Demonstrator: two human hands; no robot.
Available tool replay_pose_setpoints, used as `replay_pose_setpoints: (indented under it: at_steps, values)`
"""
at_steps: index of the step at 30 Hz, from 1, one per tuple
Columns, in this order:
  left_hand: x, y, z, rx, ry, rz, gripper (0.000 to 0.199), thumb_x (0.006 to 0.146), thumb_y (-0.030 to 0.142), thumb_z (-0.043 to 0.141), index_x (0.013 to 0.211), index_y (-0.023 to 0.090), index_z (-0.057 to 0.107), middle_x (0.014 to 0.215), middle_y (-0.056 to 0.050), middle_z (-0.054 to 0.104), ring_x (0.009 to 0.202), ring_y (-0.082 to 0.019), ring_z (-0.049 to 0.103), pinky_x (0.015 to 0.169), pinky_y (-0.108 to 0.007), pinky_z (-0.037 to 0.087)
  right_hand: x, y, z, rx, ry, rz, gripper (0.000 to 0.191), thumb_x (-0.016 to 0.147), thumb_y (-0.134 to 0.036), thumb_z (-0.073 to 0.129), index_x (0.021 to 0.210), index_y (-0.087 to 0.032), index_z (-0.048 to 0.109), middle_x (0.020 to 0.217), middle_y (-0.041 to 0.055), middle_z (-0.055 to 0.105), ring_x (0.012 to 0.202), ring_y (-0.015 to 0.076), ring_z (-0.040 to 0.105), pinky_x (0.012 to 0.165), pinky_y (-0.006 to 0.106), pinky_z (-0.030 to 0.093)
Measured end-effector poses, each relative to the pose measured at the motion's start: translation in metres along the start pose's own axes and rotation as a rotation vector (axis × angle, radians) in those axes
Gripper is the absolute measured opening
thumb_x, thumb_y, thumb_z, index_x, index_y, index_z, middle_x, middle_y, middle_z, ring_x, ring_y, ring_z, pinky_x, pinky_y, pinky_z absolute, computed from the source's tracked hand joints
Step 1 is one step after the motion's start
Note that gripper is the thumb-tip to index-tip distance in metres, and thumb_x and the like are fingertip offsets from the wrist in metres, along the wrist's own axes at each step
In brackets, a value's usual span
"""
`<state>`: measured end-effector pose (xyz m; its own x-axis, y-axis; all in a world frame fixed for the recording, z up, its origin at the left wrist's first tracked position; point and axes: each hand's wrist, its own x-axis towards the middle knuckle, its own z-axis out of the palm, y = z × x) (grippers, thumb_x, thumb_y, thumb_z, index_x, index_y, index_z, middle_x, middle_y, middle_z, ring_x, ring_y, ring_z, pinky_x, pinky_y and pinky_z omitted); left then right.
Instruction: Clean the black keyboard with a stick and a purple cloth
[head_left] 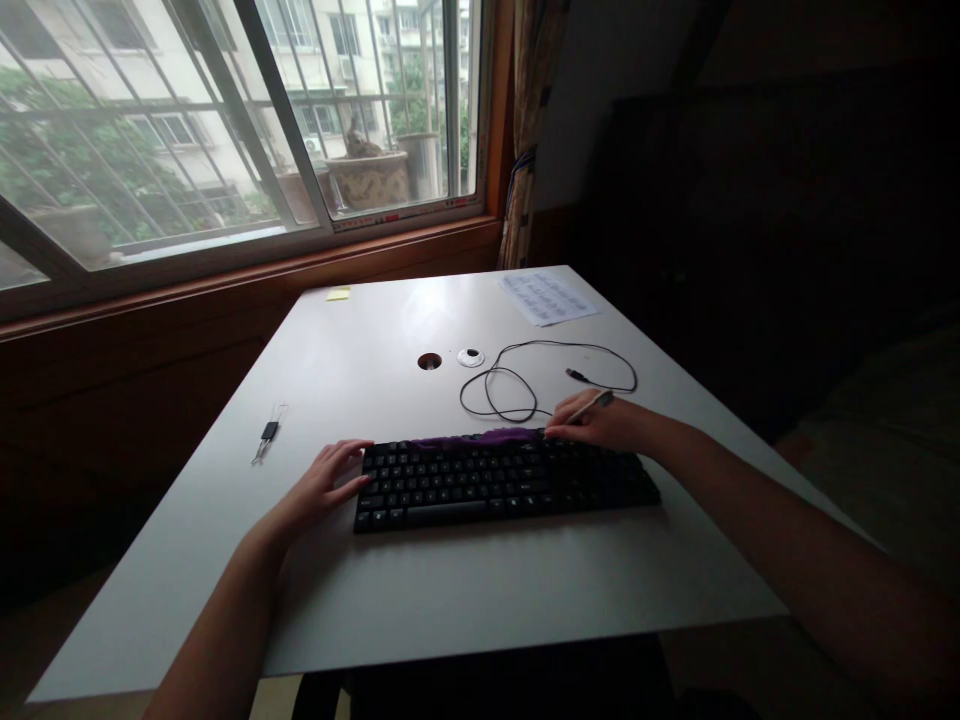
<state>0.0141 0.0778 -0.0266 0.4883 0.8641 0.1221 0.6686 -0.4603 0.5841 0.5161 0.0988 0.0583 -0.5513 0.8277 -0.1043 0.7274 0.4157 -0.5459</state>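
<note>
A black keyboard (pixel 457 490) lies on the white table in the head view. My left hand (pixel 334 478) holds its left end, the thumb at the side and the fingers by the back corner. In my right hand (pixel 592 418) is a slim, light pen-like stick (pixel 583 409) with a greyish upper end. Its lower tip is hidden by my fingers, which rest at the keyboard's back edge. A ragged purple strip (pixel 480 437) of soft-looking material stretches along the top of the keyboard, its right end close to my right fingers.
Behind the keyboard curls its black cable (pixel 495 372) with a USB plug (pixel 576 375). A round table hole (pixel 429 362) and a white cap (pixel 471 357) sit farther back. A binder clip (pixel 269 432), yellow sticky notes (pixel 338 294) and a printed sheet (pixel 551 298) lie around.
</note>
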Motion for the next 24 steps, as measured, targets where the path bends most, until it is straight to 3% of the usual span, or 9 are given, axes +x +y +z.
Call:
replay_pose_setpoints:
  at_steps: [11, 24]
  values:
    - [0.000, -0.004, 0.001, -0.017, -0.014, -0.006, 0.047, 0.099, 0.046, 0.060, 0.143, 0.032, 0.050, 0.139, -0.008, 0.057, 0.126, -0.028, 0.055, 0.110, -0.048, 0.046, -0.018, 0.023, -0.020, -0.090, -0.062, 0.055, 0.043, 0.089, -0.058, 0.058, 0.091, -0.023, 0.082, 0.090, 0.0074, 0.077, 0.084, 0.0248, 0.069, 0.076, 0.034, 0.051]
    - [0.001, -0.001, 0.000, -0.006, -0.010, 0.001, 0.047, 0.100, 0.044, 0.059, 0.143, 0.031, 0.050, 0.137, -0.009, 0.059, 0.124, -0.028, 0.055, 0.109, -0.048, 0.047, -0.021, 0.027, -0.013, 0.043, -0.010, 0.085, 0.047, 0.087, -0.065, 0.062, 0.093, -0.023, 0.082, 0.091, 0.0067, 0.077, 0.086, 0.0252, 0.070, 0.077, 0.034, 0.051]
